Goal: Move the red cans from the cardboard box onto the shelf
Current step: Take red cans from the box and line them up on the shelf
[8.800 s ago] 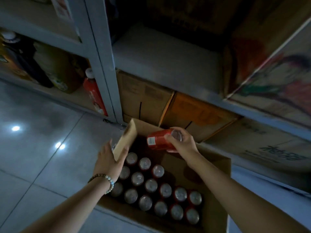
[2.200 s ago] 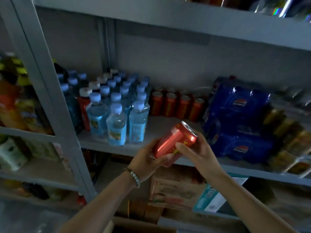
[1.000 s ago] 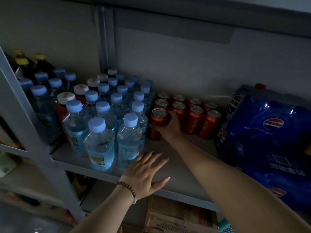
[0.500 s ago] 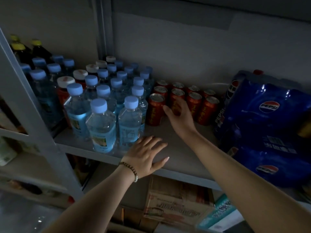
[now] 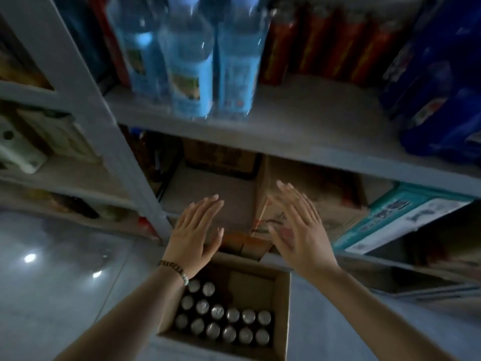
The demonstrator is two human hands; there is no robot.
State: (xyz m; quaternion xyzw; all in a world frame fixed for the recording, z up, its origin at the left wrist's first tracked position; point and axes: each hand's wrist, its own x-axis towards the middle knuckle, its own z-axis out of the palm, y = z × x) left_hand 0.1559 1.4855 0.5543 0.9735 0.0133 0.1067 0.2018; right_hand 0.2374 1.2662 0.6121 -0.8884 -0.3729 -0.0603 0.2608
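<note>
- Both hands have come down from the shelf [image 5: 312, 121]. The left hand [image 5: 194, 230] and right hand [image 5: 299, 225] now hover empty above the cardboard box [image 5: 282, 321], fingers straight and spread.
- In this dim light, a hasty reach could tip a neighbouring can or slip off a smooth side.
- Crowding the row on the shelf could nudge the water bottles [image 5: 187, 56] beside it.
- Inside the box the red cans [image 5: 217, 312] stand upright in tight rows, silver tops up. The blurred shelf cans [image 5: 325, 40] are probably the same kind.
</note>
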